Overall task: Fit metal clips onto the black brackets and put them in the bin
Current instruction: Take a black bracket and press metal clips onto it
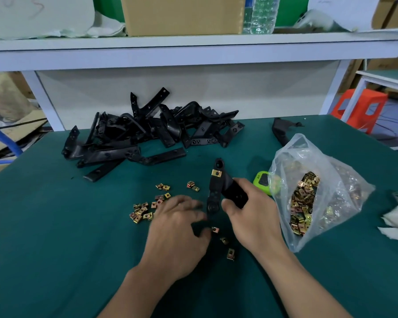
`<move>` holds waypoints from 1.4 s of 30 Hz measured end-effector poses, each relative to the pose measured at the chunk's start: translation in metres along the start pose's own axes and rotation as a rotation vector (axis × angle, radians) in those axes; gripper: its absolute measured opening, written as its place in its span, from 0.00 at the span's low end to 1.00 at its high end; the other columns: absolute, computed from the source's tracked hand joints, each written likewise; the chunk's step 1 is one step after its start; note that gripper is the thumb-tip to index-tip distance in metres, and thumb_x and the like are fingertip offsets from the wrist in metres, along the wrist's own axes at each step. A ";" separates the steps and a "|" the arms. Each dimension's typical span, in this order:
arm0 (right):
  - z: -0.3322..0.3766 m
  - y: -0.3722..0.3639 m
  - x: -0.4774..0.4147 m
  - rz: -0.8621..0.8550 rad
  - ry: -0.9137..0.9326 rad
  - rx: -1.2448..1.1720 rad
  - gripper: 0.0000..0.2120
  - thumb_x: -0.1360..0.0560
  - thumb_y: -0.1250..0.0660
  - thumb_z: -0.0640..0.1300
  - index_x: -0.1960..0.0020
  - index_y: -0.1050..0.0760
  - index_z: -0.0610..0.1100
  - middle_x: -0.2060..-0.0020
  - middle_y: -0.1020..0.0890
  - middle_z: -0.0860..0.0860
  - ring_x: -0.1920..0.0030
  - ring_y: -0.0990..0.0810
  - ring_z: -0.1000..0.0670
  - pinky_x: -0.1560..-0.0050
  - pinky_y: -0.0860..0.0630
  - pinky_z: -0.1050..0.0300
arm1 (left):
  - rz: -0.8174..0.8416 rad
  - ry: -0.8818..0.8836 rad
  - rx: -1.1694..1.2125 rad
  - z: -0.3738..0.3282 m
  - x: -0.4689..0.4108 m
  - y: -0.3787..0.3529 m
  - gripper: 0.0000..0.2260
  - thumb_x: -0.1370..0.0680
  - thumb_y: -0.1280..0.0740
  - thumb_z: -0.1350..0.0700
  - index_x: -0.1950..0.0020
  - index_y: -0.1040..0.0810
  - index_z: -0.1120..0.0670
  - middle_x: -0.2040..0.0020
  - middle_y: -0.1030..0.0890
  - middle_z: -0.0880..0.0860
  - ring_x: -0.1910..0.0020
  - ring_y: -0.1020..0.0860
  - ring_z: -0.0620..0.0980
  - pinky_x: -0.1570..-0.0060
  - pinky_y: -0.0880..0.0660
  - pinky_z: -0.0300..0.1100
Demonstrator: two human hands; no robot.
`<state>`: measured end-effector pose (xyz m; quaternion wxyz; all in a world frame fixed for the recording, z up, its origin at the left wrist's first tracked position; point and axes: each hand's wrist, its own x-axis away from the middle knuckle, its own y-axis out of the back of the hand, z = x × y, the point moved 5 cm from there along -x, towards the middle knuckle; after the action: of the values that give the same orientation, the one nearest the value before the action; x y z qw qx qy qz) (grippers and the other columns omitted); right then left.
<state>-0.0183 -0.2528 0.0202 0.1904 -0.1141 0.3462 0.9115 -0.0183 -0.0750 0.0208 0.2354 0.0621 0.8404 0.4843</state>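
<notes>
The work surface is a green-matted desk (55, 226) under a white shelf (193, 42); no bin is in view.

The right hand (253, 216) grips a black bracket (214, 191) by its right arm, fingers curled round it, at the desk centre. One fitted clip (216, 173) sits near the bracket's far end. The left hand (177, 228) is at the bracket's near end. It is motion-blurred, so whether it pinches a clip cannot be told.

Hazards:
- A clip pushed on askew is likely to jam or spring off, and support on one arm only lets the bracket twist.
- Loose clips (147, 207) lie just left of the left hand, with a few between the wrists. A sweeping wrist can scatter them.
- The open bag (319, 191) of clips stands just right of the right hand, and a knock may spill it.

Clearance: the pile of brackets (147, 134) blocks the far side, and the right desk edge lies close beyond the bag. The widest free path runs near and left.
</notes>
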 end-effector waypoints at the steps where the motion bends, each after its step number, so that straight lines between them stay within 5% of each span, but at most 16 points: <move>1: 0.000 0.000 0.000 0.000 0.000 -0.005 0.12 0.27 0.28 0.48 0.49 0.27 0.62 0.59 0.19 0.63 0.54 0.23 0.65 0.59 0.31 0.74 | 0.079 -0.016 0.077 -0.004 -0.001 -0.006 0.14 0.29 0.32 0.44 0.46 0.13 0.41 0.40 0.18 0.38 0.34 0.29 0.41 0.28 0.37 0.40; 4: -0.001 0.000 0.000 0.008 0.005 -0.031 0.13 0.28 0.28 0.48 0.48 0.25 0.62 0.58 0.19 0.65 0.54 0.22 0.64 0.60 0.30 0.73 | 0.186 -0.030 0.170 -0.008 -0.004 -0.013 0.08 0.26 0.27 0.46 0.47 0.13 0.38 0.45 0.18 0.39 0.38 0.30 0.39 0.32 0.36 0.39; 10: -0.001 -0.002 0.002 0.014 0.029 -0.046 0.14 0.29 0.28 0.47 0.47 0.25 0.61 0.55 0.20 0.68 0.55 0.21 0.62 0.60 0.28 0.72 | -0.007 0.107 -0.001 -0.012 0.002 -0.004 0.09 0.20 0.33 0.43 0.51 0.17 0.45 0.60 0.20 0.45 0.57 0.22 0.46 0.58 0.30 0.41; 13: -0.002 -0.001 0.001 0.017 0.023 -0.055 0.14 0.28 0.27 0.47 0.48 0.25 0.61 0.56 0.20 0.68 0.55 0.21 0.62 0.61 0.28 0.72 | -0.106 0.240 0.287 -0.002 0.003 0.000 0.05 0.20 0.31 0.50 0.55 0.18 0.46 0.68 0.19 0.44 0.68 0.21 0.43 0.67 0.27 0.36; 16: -0.001 -0.001 0.000 0.018 0.024 -0.043 0.14 0.29 0.27 0.47 0.48 0.25 0.62 0.56 0.20 0.68 0.55 0.21 0.62 0.61 0.29 0.72 | -0.044 0.405 0.544 0.010 0.002 -0.001 0.07 0.21 0.28 0.56 0.58 0.16 0.46 0.67 0.16 0.43 0.69 0.17 0.40 0.64 0.20 0.37; 23: -0.001 -0.004 0.001 0.032 -0.005 0.008 0.15 0.30 0.28 0.49 0.45 0.23 0.60 0.59 0.19 0.67 0.58 0.21 0.62 0.60 0.25 0.61 | -0.092 0.509 0.612 0.025 0.001 0.004 0.12 0.24 0.25 0.59 0.65 0.15 0.45 0.69 0.15 0.48 0.71 0.17 0.46 0.67 0.17 0.43; 27: 0.000 -0.006 0.003 0.047 -0.006 0.032 0.16 0.30 0.28 0.49 0.44 0.23 0.62 0.59 0.20 0.69 0.56 0.22 0.64 0.61 0.26 0.63 | -0.060 0.506 0.695 0.024 0.000 0.005 0.09 0.25 0.24 0.56 0.64 0.16 0.46 0.74 0.19 0.52 0.79 0.26 0.47 0.79 0.29 0.38; 30: 0.002 -0.006 0.003 0.053 -0.005 0.045 0.15 0.30 0.29 0.49 0.45 0.23 0.61 0.60 0.19 0.68 0.56 0.22 0.64 0.61 0.27 0.63 | -0.127 0.470 0.693 0.025 0.000 0.010 0.07 0.27 0.22 0.52 0.64 0.16 0.43 0.77 0.23 0.48 0.79 0.31 0.42 0.78 0.34 0.34; 35: 0.001 -0.007 0.002 0.058 -0.021 0.042 0.15 0.30 0.28 0.49 0.45 0.22 0.61 0.60 0.19 0.67 0.57 0.21 0.63 0.60 0.25 0.60 | -0.179 0.511 0.771 0.033 -0.001 0.006 0.08 0.24 0.27 0.59 0.60 0.15 0.48 0.69 0.16 0.50 0.72 0.19 0.45 0.69 0.25 0.34; 38: 0.001 -0.008 0.002 0.068 -0.027 0.045 0.15 0.30 0.28 0.49 0.45 0.22 0.61 0.60 0.19 0.66 0.58 0.21 0.62 0.59 0.23 0.59 | -0.123 0.496 0.799 0.033 -0.001 0.000 0.10 0.23 0.29 0.62 0.48 0.17 0.47 0.65 0.14 0.50 0.67 0.15 0.48 0.64 0.21 0.36; 42: 0.001 -0.008 0.001 0.072 -0.035 0.055 0.15 0.30 0.29 0.49 0.45 0.22 0.61 0.60 0.18 0.65 0.57 0.21 0.61 0.59 0.23 0.58 | -0.115 0.479 0.924 0.031 -0.003 0.000 0.10 0.25 0.25 0.67 0.58 0.15 0.50 0.62 0.13 0.53 0.66 0.16 0.50 0.63 0.21 0.35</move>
<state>-0.0158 -0.2468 0.0157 0.1667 -0.0805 0.3716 0.9097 -0.0011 -0.0516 0.0089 0.0110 0.0007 0.9987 0.0498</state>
